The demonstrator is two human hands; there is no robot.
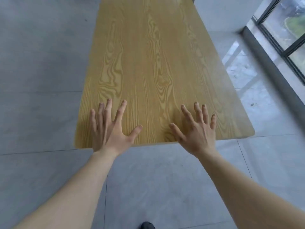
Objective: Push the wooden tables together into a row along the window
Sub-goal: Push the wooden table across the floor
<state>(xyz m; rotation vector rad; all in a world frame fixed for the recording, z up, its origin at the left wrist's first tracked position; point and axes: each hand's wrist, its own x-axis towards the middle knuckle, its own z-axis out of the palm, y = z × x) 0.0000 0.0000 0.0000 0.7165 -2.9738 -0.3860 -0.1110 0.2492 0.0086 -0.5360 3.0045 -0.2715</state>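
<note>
- A wooden table (148, 63) with a light oak-style grain runs lengthwise away from the camera, its near short edge just ahead of the person's wrists.
- The left hand (112, 129) lies over the near edge toward the table's left corner, fingers spread wide and holding nothing — whether the palm is pressed flat on the wood or hovering just above it cannot be told.
- The right hand (196, 131) sits over the same edge, right of centre, fingers likewise fanned wide with nothing in it; the two hands are apart, a strip of bare tabletop between the thumbs.
- Both forearms are bare and reach in from the bottom corners of the view.
- The table stands on a grey tiled floor (41, 71), with floor showing on both long sides.
- To the right, well clear of the table's long edge, a dark-framed window (283, 30) runs at floor level, greenery blurred beyond the glass.
- A dark shoe tip (147, 225) shows at the bottom edge.
- No brand, label or writing can be read anywhere on the table or floor.
</note>
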